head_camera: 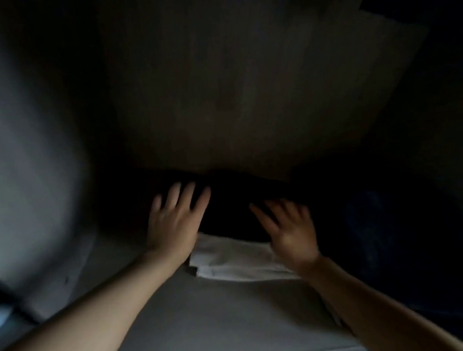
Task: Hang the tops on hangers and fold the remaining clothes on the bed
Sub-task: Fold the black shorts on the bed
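White folded cloth point(230, 259) lies on the pale grey surface point(206, 318), its far edge against a black garment point(227, 219) too dark to identify. Your left hand point(173, 225) and right hand point(290, 231) are both flat over the black fabric, fingers spread, gripping nothing. Contact unclear: frame is blurred.

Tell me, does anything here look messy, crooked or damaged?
Nothing stands out. A white folded cloth lies flat on the pale surface, with the left hand and right hand spread open over its two ends. The picture is dim and blurred, and the dark area past the cloth is too black to judge.
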### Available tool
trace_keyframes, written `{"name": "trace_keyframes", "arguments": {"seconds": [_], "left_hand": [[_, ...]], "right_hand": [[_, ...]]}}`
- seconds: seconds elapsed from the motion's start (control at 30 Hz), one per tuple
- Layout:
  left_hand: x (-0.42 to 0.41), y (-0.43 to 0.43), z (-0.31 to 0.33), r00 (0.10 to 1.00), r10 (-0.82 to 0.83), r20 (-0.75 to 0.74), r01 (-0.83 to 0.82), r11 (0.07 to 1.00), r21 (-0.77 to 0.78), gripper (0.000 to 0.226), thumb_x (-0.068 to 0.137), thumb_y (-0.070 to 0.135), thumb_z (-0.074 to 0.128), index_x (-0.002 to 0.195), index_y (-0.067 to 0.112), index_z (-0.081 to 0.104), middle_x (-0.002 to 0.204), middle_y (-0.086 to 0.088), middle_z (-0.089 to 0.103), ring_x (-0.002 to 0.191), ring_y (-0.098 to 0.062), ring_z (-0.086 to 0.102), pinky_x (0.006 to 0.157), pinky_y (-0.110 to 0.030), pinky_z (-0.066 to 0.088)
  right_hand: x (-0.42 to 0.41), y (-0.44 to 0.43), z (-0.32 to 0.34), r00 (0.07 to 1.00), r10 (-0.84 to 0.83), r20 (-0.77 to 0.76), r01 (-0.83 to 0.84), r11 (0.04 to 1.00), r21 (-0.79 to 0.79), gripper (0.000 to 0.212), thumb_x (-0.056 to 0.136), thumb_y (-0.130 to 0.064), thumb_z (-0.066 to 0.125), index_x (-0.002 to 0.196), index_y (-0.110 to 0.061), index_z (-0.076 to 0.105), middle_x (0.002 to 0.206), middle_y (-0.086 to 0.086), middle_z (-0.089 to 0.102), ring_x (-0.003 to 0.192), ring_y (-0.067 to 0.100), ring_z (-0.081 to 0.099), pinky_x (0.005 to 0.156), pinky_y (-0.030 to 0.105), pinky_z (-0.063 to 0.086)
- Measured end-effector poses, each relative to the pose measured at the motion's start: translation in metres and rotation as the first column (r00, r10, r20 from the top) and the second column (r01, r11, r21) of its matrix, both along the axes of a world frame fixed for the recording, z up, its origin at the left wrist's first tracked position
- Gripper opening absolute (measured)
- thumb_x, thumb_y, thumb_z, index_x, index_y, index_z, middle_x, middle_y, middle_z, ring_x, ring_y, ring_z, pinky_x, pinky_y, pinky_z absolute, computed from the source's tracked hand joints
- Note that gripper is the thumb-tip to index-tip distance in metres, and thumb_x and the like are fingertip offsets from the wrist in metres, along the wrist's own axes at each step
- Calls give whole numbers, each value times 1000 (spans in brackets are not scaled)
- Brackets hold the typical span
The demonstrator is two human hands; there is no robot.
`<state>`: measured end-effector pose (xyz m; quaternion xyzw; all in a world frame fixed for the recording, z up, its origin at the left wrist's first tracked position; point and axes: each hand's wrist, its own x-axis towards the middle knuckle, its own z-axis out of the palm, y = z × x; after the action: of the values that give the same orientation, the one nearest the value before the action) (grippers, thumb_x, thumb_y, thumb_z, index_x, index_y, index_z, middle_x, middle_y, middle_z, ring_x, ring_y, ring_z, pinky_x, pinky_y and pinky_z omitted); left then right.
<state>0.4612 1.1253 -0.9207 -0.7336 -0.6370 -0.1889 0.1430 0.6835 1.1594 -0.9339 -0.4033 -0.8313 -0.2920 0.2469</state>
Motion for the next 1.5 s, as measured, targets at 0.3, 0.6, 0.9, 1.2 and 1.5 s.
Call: {"name": "trace_keyframes", "arguments": {"seconds": [0.3, 0.6, 0.9, 1.2, 1.5], "left_hand": [[30, 46, -43, 995, 72, 69, -12, 771, -637, 80, 93, 43, 48, 149, 31, -8, 158, -8, -11, 144, -31, -7, 116, -48, 7], [11, 12, -25, 995, 94, -28, -94, 831, -548, 68, 95, 40, 42, 150, 27, 4, 156, -3, 8, 141, -29, 9, 111, -41, 18], [2, -56, 35, 996, 92, 21, -69, 859, -507, 66, 97, 35, 41, 150, 29, 2, 158, -4, -7, 144, -28, -5, 114, -47, 8], [21, -118, 111, 997, 71, 11, -54, 848, -528, 57, 96, 36, 40, 148, 25, 19, 158, -3, 4, 143, -25, 10, 112, -39, 18], [100, -194, 293, 927, -369, -61, 313, 855, -413, 45, 33, 22, 87, 76, 14, 75, 93, -13, 72, 81, -30, 69, 58, -43, 55]], "right_hand": [[52, 46, -16, 891, -370, 262, 453, 734, -506, 76, 83, -54, 39, 145, -14, 24, 141, 25, 40, 126, 39, 46, 92, 52, 45], [29, 7, -46, 921, -192, 338, 367, 717, -593, 58, 75, -49, 33, 126, -23, 44, 124, 20, 60, 110, 34, 59, 76, 47, 54], [17, -74, 35, 934, -217, 286, 344, 763, -547, 55, 88, -44, 43, 138, -22, 46, 142, 21, 41, 128, 35, 45, 97, 49, 44], [6, -143, 129, 892, -130, 433, 397, 684, -613, 52, 65, -52, 49, 110, -34, 69, 113, 7, 68, 99, 23, 67, 76, 39, 56], [81, -311, 312, 842, -333, 425, 538, 449, -713, 55, 70, -54, 36, 110, -34, 67, 110, 5, 70, 98, 19, 68, 74, 41, 56]]}}
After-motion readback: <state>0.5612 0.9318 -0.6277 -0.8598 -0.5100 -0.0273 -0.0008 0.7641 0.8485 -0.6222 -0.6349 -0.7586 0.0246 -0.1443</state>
